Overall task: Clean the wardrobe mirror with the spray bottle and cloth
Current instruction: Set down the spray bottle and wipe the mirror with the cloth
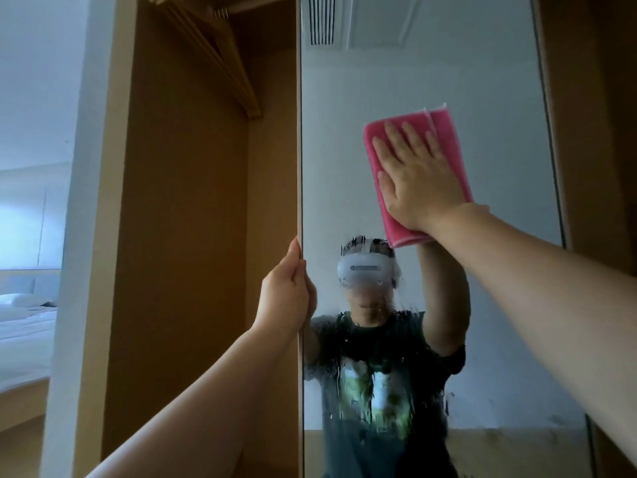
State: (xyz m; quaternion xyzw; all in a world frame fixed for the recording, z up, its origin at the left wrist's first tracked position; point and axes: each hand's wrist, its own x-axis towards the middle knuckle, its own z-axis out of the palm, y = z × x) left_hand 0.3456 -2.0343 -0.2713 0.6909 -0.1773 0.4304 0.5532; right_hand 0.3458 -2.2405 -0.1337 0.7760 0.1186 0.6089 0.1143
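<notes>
The wardrobe mirror (344, 150) is a tall door panel filling the middle and right of the view. A folded pink cloth (448, 132) lies flat against its upper right part. My right hand (417, 177) presses on the cloth with straight, spread fingers. My left hand (287, 294) grips the mirror door's left edge, fingers curled round it. Wet streaks and droplets cover the lower middle of the glass, over the reflection of a person in a headset. No spray bottle is in view.
The open wooden wardrobe (193, 219) stands left of the mirror door, with wooden hangers (220, 63) on a rail at the top. A bed with white linen (24, 319) shows at the far left. Another wooden panel (599, 115) borders the mirror on the right.
</notes>
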